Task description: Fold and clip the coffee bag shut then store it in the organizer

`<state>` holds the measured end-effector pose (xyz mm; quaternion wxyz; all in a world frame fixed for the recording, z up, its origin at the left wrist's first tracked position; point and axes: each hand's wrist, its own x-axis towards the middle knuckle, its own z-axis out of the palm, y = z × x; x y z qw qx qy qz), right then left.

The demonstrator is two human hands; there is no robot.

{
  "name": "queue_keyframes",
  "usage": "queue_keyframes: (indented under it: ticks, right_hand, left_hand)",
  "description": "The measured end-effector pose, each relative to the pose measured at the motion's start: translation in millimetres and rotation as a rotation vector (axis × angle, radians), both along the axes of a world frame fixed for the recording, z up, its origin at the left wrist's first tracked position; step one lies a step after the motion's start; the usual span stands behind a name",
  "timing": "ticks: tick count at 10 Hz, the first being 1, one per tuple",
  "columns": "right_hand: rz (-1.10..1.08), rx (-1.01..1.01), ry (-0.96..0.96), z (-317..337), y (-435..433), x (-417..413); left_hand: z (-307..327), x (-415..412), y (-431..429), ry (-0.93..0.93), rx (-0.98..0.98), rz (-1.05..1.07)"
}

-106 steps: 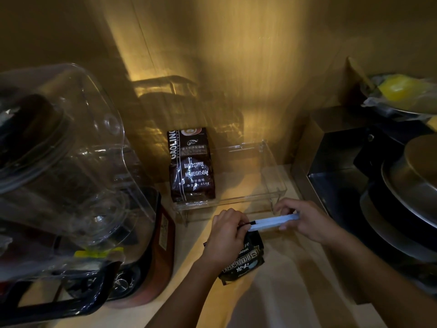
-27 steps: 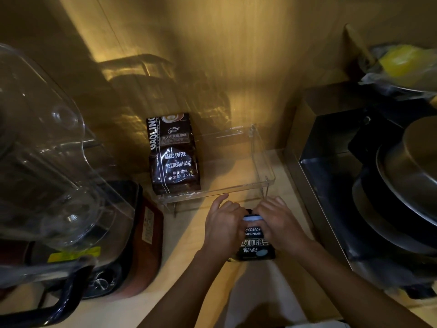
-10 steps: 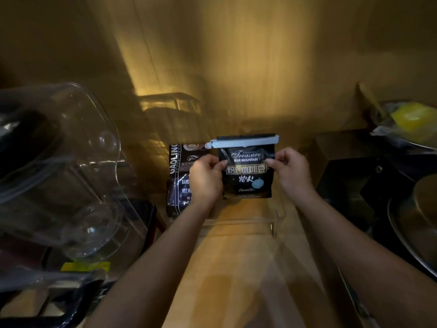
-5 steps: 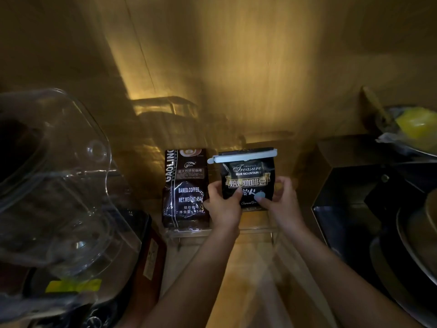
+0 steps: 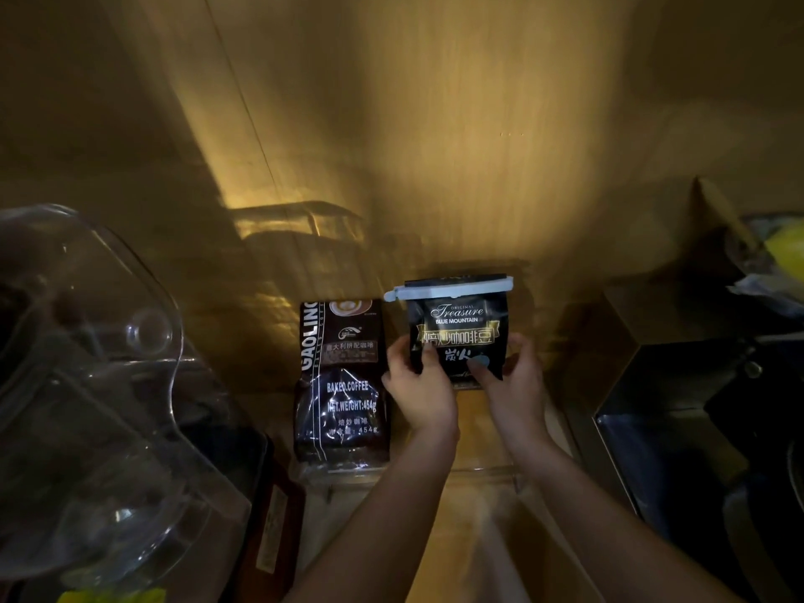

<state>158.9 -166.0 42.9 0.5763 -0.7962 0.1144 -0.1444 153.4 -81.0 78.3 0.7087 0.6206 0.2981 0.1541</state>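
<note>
A small black coffee bag (image 5: 459,330) stands upright at the back of the clear organizer (image 5: 487,470), close to the wooden wall. A pale blue clip (image 5: 452,290) runs across its folded top. My left hand (image 5: 420,387) grips the bag's lower left edge with the thumb on its front. My right hand (image 5: 513,380) grips the lower right edge the same way. The bag's bottom is hidden behind my hands.
A larger brown coffee bag (image 5: 341,383) stands in the organizer's left half, beside my left hand. A clear blender jar (image 5: 87,385) on a dark base fills the left. A metal box (image 5: 652,385) and dark cookware (image 5: 757,428) crowd the right.
Over the last second both hands carried the clipped bag from above the organizer down and back into its right half. My grip slid lower on the bag.
</note>
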Motion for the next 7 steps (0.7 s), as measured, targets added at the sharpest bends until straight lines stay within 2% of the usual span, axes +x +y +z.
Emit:
queue_keyframes:
  ticks: [4,5,6,7]
  right_hand:
    - [0.04,-0.04,-0.004,-1.7,2.1,26.5]
    - [0.052,-0.108,0.036,3.9,-2.5,20.9]
    - [0.061,-0.23,0.007,17.3,-14.4,16.4]
    - [0.117,-0.262,0.009,46.4,-24.3,8.4]
  left_hand:
    - [7.9,16.5,-0.5,0.01,0.09,-0.052]
    - [11.8,9.2,1.0,0.015,0.14,-0.089]
    - [18.8,2.1,6.8,-0.064,0.27,-0.103]
    - [37.6,-7.9,16.9,-0.17,0.414,-0.161]
